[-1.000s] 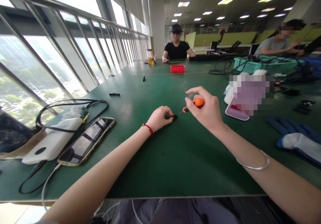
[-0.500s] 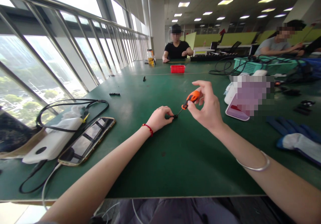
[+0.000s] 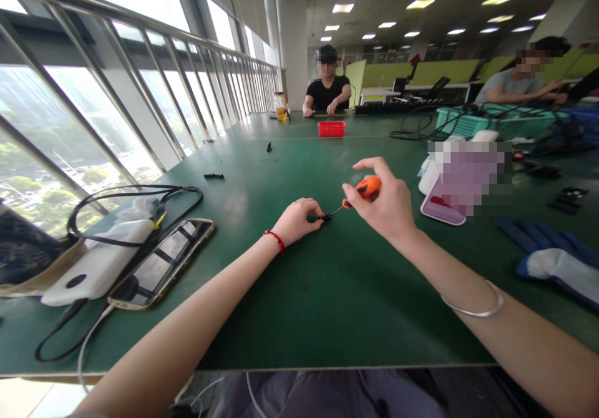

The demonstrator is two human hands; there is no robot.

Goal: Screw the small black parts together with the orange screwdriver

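Note:
My left hand [image 3: 300, 219] rests on the green table [image 3: 281, 312] and pinches a small black part [image 3: 326, 217] between thumb and fingertips; its exact kind is too small to tell. Over to the right, my right hand [image 3: 386, 203] holds an orange and black screwdriver [image 3: 369, 186] by its handle. The index finger is raised off the handle and the thumb lies along it. The thin shaft slants down to the left, its tip at the black part. Palm and fingers hide some of the handle.
At left lie a phone [image 3: 163, 265], a white power bank [image 3: 100, 265] and looped black cable. Two small black pieces [image 3: 214, 176] [image 3: 269, 147] and a red bin [image 3: 331, 129] are farther off. On the right are a purple-screened device [image 3: 452, 199], gloves [image 3: 556, 262] and a green basket [image 3: 461, 125]. Two people sit beyond.
My right hand has shifted slightly and the screwdriver handle is lower and tilted flatter to the right. My left hand stays put. The person opposite has lowered a hand to the table.

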